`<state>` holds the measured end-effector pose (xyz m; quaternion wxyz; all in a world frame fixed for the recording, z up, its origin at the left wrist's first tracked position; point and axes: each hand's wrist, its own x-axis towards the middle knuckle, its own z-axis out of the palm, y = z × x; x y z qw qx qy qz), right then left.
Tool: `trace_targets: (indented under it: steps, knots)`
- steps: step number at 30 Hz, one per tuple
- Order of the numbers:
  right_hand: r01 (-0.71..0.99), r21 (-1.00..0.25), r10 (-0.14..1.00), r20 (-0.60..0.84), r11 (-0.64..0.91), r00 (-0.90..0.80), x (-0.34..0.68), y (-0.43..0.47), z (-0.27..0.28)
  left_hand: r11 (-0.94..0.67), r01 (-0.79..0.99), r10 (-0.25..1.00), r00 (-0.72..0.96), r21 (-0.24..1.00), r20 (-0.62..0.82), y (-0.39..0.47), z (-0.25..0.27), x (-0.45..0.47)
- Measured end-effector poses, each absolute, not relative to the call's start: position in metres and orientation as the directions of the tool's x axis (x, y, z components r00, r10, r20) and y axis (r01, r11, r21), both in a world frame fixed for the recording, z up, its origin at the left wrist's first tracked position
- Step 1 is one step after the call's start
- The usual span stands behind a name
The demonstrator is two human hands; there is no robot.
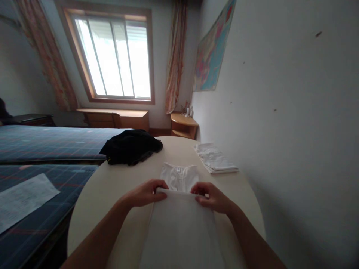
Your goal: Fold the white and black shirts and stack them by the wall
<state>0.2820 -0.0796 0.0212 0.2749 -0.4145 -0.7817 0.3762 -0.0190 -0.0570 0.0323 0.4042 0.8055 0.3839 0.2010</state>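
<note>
While the left hand [148, 193] and right hand [211, 196] clamp its crosswise edge between thumbs and fingers [160, 184], the white garment [181, 226] sits mid-width on the round cream surface [91, 201], long axis near-to-far, neckline [189, 173] pointing to the far side. Fabric looks thin, plain; near panel smooth, neckline end wrinkled, small label [178, 169] inside.

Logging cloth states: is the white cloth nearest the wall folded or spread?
Folded: the white cloth lies as a compact, flat bundle with straight edges.
</note>
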Motion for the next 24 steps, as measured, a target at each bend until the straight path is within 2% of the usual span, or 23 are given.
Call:
trace_targets:
  steps: [3, 6, 11, 15, 18, 21, 24]
  knots:
    - [0.525, -0.74, 0.901, 0.276, 0.421, -0.334, 0.278, -0.068, 0.016, -0.369, 0.418, 0.875, 0.458, 0.83, 0.158, -0.043, 0.019, -0.016]
    - [0.638, -0.657, 0.916, 0.291, 0.4, -0.275, 0.272, -0.057, 0.008, -0.365, 0.496, 0.917, 0.337, 0.788, 0.212, -0.03, 0.002, -0.013]
    - [0.676, -0.626, 0.913, 0.166, 0.389, -0.373, 0.268, -0.056, 0.006, -0.348, 0.585, 0.897, 0.434, 0.733, 0.079, -0.03, -0.003, -0.016]
    - [0.616, -0.683, 0.863, 0.042, 0.392, -0.503, 0.273, -0.07, 0.013, -0.375, 0.6, 0.816, 0.575, 0.707, -0.055, -0.045, 0.012, -0.021]
    - [0.556, -0.717, 0.816, 0.033, 0.421, -0.577, 0.275, -0.08, 0.015, -0.399, 0.583, 0.748, 0.653, 0.708, -0.116, -0.053, 0.02, -0.024]
    - [0.543, -0.705, 0.839, 0.135, 0.455, -0.528, 0.274, -0.082, 0.016, -0.406, 0.503, 0.746, 0.665, 0.763, -0.041, -0.052, 0.023, -0.024]
    - [0.567, -0.697, 0.895, 0.28, 0.439, -0.347, 0.271, -0.073, 0.014, -0.4, 0.428, 0.835, 0.536, 0.811, 0.129, -0.044, 0.019, -0.021]
